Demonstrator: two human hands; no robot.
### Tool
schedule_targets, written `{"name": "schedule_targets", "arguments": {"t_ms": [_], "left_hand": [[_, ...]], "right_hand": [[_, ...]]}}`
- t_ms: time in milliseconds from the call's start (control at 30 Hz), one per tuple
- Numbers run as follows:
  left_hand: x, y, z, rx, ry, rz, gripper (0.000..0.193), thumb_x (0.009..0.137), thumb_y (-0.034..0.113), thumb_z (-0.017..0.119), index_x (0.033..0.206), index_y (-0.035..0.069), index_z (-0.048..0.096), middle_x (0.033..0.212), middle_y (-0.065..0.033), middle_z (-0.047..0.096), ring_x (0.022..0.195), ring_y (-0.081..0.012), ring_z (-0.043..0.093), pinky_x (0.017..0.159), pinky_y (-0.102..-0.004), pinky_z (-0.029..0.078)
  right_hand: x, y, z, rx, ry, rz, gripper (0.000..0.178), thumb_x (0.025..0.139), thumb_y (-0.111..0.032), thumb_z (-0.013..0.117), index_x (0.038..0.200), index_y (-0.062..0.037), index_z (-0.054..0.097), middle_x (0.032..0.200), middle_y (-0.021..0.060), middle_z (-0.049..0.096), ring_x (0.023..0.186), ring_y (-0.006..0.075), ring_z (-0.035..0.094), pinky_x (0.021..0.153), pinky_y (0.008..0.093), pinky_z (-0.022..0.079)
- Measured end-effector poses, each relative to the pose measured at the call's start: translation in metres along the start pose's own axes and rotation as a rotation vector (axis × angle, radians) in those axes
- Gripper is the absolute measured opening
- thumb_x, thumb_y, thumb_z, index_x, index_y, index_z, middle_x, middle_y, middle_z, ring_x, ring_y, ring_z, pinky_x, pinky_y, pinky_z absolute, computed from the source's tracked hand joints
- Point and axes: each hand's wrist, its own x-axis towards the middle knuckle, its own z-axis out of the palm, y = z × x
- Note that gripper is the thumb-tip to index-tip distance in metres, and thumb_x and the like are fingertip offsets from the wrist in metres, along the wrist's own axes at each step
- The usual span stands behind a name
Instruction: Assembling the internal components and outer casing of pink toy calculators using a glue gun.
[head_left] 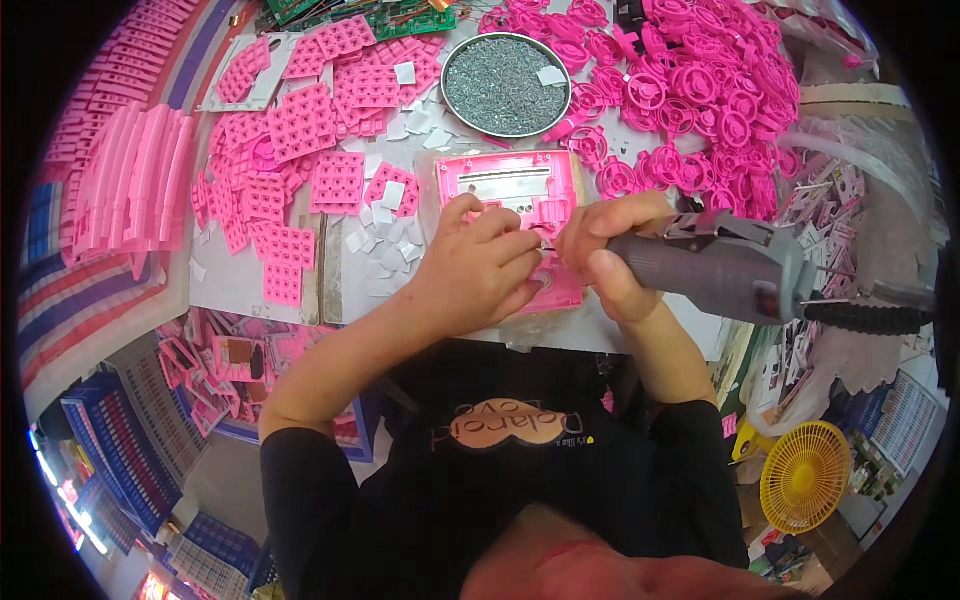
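Crowded with pink plastic, the white bench [222,285] leaves only a modest working spot at its front edge, with pink ring-shaped parts [705,95] heaped to the right, pink panels with rows of holes [300,120] to the left, and a round metal dish [507,135] of small grey metal pieces [500,90] just beyond. Right in front of the person sits the open pink housing [552,208], facing up, with a silvery strip [505,186] across its far half. Over its near-left part lies the left hand [475,265], fingers bent and tips gathered near the middle; whether they pinch a small part or merely press, I cannot tell. The right hand [605,222] is wrapped around the front end of a grey handheld tool [715,268], probably a powered driver, whose black coiled cord [868,318] runs off to the right; its tip is hidden by the fingers. Good work here seems to call for the left palm bracing the housing flat, while its fingertips steady the spot and stay clear of the bit. Bring the tool square to the surface, press lightly, stop once the fastener seats, and give the cord slack so it cannot drag the tip sideways.
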Motion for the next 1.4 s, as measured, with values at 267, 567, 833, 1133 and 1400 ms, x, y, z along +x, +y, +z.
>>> {"name": "schedule_targets", "arguments": {"t_ms": [267, 567, 833, 1133, 1400], "left_hand": [[-0.004, 0.002, 0.009, 0.139, 0.058, 0.064, 0.01, 0.077, 0.022, 0.067, 0.079, 0.013, 0.071, 0.086, 0.0009, 0.062, 0.096, -0.0184, 0.058, 0.096, -0.0506, 0.039], [-0.001, -0.024, -0.023, 0.001, -0.027, -0.036, 0.021, 0.073, 0.016, 0.071, 0.094, 0.013, 0.07, 0.102, -0.0041, 0.066, 0.107, -0.0239, 0.059, 0.095, -0.0476, 0.04], [-0.066, -0.101, -0.084, 0.41, -0.032, -0.467, 0.016, 0.08, 0.019, 0.074, 0.092, 0.008, 0.07, 0.1, -0.0071, 0.068, 0.1, -0.0289, 0.062, 0.094, -0.0436, 0.044], [-0.072, -0.045, -0.065, -0.675, 0.585, -0.817, 0.016, 0.102, 0.014, 0.058, 0.103, 0.001, 0.066, 0.102, -0.0075, 0.069, 0.085, -0.0141, 0.067, 0.075, -0.0287, 0.055], [-0.064, 0.0, -0.047, -1.675, 0.5, -1.026, 0.026, 0.106, 0.023, 0.051, 0.114, -0.001, 0.058, 0.107, -0.0123, 0.069, 0.091, -0.0191, 0.071, 0.082, -0.0355, 0.062]], "right_hand": [[0.0, 0.009, 0.008, -0.302, -0.198, -0.06, 0.02, 0.085, 0.003, 0.064, 0.096, -0.0047, 0.049, 0.071, 0.0107, 0.057, 0.061, 0.0212, 0.059, 0.058, 0.0343, 0.051], [0.034, -0.01, -0.018, 0.117, -0.042, 0.128, 0.039, 0.086, -0.018, 0.073, 0.116, -0.0042, 0.052, 0.068, 0.0011, 0.052, 0.055, 0.0123, 0.049, 0.05, 0.028, 0.04], [0.063, -0.036, -0.045, 0.183, 0.021, 0.023, 0.034, 0.088, -0.001, 0.063, 0.12, 0.0025, 0.053, 0.067, 0.0047, 0.053, 0.052, 0.0114, 0.047, 0.048, 0.0291, 0.039], [0.054, -0.051, -0.016, -0.551, 0.491, -0.25, 0.055, 0.084, -0.001, 0.068, 0.134, 0.0011, 0.047, 0.109, 0.0143, 0.061, 0.096, 0.0225, 0.06, 0.087, 0.0398, 0.049], [0.005, -0.038, 0.011, -0.953, -0.23, -0.265, 0.045, 0.066, -0.004, 0.081, 0.108, -0.0078, 0.065, 0.12, 0.0082, 0.062, 0.104, 0.0345, 0.056, 0.091, 0.0438, 0.046]]}}
